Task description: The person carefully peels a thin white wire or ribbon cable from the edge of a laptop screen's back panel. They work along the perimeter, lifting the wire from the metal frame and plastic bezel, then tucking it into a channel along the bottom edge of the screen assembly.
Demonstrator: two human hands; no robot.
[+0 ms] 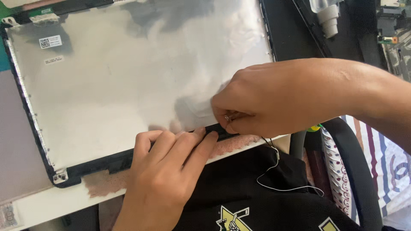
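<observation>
Here my left hand presses its fingers flat on the near black bezel of the laptop screen panel, while my right hand pinches the strip's right end; thin, brittle plastic, best gripped at the edge.

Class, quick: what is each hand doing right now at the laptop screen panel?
Left hand: fingers flat, pressing the black bottom bezel strip of the silver screen panel.
Right hand: fingertips pinched at that strip; whether anything is held cannot be told.

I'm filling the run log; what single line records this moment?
left hand: fingertips pressing black plastic frame edge | right hand: pinching at same edge | silver rectangular laptop screen back panel: flat on white table
</observation>
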